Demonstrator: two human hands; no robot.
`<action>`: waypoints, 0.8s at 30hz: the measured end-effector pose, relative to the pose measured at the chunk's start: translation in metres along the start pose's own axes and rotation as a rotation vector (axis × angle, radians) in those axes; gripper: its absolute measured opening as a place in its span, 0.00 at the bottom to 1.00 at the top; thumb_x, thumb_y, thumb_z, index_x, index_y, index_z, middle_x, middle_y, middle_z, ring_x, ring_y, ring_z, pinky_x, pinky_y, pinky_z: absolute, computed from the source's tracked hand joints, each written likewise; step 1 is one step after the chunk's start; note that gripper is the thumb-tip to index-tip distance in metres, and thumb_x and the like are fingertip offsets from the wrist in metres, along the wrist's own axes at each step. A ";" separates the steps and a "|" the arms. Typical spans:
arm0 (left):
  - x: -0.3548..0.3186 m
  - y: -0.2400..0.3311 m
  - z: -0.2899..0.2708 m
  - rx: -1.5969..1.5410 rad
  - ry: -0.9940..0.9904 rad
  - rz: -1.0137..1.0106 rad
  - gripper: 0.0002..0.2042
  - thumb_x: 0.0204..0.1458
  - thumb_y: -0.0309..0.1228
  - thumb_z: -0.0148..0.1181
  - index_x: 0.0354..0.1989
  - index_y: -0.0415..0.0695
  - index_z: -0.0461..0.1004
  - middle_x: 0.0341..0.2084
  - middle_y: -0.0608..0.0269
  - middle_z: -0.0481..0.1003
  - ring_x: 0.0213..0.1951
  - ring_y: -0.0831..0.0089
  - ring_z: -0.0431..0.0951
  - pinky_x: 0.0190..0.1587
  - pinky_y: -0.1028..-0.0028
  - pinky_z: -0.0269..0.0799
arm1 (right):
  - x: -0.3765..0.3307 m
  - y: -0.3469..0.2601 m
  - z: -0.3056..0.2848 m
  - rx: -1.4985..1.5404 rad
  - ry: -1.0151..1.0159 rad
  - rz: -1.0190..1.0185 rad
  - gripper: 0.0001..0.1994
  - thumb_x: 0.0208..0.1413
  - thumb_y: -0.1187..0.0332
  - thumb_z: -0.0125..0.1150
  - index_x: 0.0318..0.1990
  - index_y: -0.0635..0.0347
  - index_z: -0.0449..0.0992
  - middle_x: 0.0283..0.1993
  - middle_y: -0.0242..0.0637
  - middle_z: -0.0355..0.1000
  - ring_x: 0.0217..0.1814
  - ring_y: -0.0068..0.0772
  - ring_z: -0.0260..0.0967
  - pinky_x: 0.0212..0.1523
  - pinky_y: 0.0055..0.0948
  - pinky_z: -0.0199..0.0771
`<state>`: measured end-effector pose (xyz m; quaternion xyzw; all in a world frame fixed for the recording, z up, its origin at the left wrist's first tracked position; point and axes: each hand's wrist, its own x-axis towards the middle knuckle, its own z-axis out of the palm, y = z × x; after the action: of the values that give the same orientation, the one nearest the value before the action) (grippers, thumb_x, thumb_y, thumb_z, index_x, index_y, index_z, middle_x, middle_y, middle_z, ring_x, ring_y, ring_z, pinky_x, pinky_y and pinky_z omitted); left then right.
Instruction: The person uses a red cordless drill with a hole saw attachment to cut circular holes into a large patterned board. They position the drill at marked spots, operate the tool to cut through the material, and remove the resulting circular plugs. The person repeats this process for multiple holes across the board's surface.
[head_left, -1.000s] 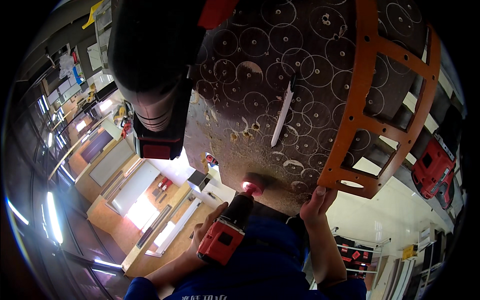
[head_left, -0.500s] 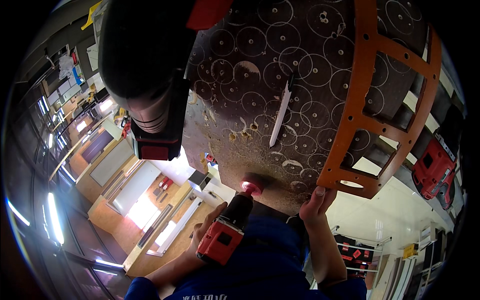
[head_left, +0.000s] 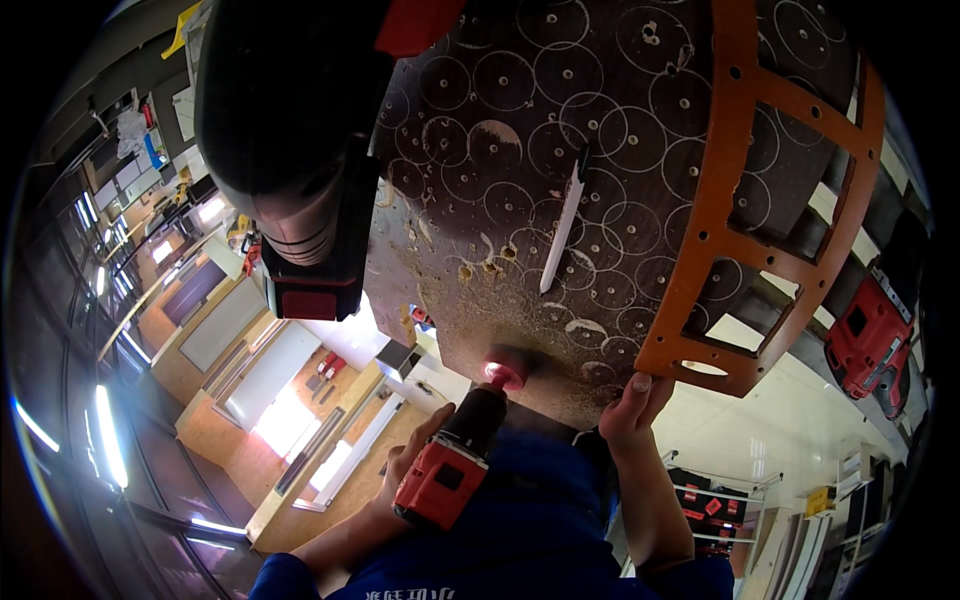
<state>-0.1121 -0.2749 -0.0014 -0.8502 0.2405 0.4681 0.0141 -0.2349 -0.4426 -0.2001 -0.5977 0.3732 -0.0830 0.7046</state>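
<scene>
My left hand (head_left: pixel 402 468) is closed round a red and black cordless drill (head_left: pixel 447 472) whose lit front end carries a round red hole saw (head_left: pixel 504 369). The hole saw is at the near edge of a dark board (head_left: pixel 460 205); whether it touches, I cannot tell. Scribed circles with small centre holes cover the board. My right hand (head_left: pixel 632 408) pinches the near end of an orange template (head_left: pixel 690 272), a long frame with rectangular openings and small holes. The template lies along the board's right side and overhangs it. A white pen (head_left: pixel 562 236) rests mid-board.
A large black power tool (head_left: pixel 285 140) looms at the upper left, close to the camera. Sawdust and chips lie over the board's near part. Another red power tool (head_left: pixel 865 340) sits at the right. Further off are a wooden bench (head_left: pixel 225 430) and a rack (head_left: pixel 715 505).
</scene>
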 end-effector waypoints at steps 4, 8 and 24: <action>-0.003 0.000 0.004 0.000 0.025 -0.037 0.24 0.46 0.40 0.66 0.54 0.51 0.74 0.61 0.51 0.64 0.53 0.65 0.75 0.35 0.66 0.74 | -0.002 0.000 0.000 -0.001 0.006 0.011 0.18 0.66 0.62 0.34 0.51 0.70 0.59 0.50 0.45 0.62 0.49 0.30 0.59 0.54 0.28 0.61; -0.003 -0.003 0.007 -0.054 0.033 -0.040 0.24 0.46 0.40 0.66 0.54 0.51 0.73 0.61 0.51 0.64 0.53 0.64 0.75 0.35 0.64 0.74 | -0.001 0.002 0.000 -0.015 0.001 0.010 0.19 0.66 0.62 0.35 0.52 0.71 0.59 0.51 0.46 0.62 0.50 0.31 0.60 0.54 0.29 0.61; -0.004 -0.004 0.010 -0.032 0.000 -0.066 0.26 0.46 0.41 0.65 0.56 0.53 0.73 0.61 0.52 0.64 0.53 0.65 0.74 0.36 0.63 0.73 | 0.000 0.003 -0.001 -0.033 -0.009 -0.031 0.17 0.65 0.64 0.35 0.49 0.71 0.59 0.45 0.43 0.61 0.45 0.29 0.57 0.49 0.26 0.60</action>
<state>-0.1207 -0.2674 -0.0045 -0.8577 0.2047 0.4714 0.0159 -0.2367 -0.4429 -0.2029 -0.6153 0.3619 -0.0852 0.6951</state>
